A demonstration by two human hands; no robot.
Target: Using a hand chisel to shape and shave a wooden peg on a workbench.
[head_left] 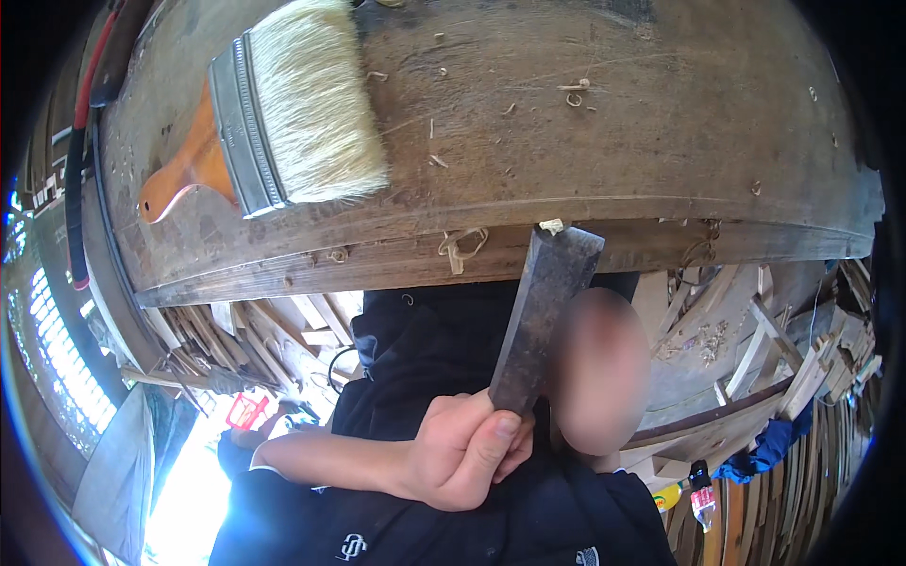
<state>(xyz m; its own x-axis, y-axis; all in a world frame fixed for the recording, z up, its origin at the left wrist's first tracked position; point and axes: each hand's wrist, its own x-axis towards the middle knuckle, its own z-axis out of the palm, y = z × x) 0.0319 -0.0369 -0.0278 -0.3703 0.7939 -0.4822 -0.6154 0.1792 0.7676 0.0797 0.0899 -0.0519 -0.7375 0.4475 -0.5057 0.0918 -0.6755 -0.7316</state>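
My left hand (464,451) is closed around a dark, flat metal blade, like a chisel (542,311), held tilted with its squared tip upward at the bench's front edge. A small pale chip (551,225) sits at that tip. Just right of the blade, a blurred skin-coloured patch (599,373) may be my right hand; its fingers cannot be made out. Beyond the tip lies the worn wooden bench (613,141) with scattered shavings. On it at the left rests a wide brush (236,132) with cream bristles and an orange-brown wooden handle.
A red-and-black tool (79,189) is at the bench's left end. Wood offcuts (255,344) and boards (746,524) lie below and right, with a blue cloth (764,448) and a bottle (703,505). A red plastic object (247,412) stands near the bright opening at lower left.
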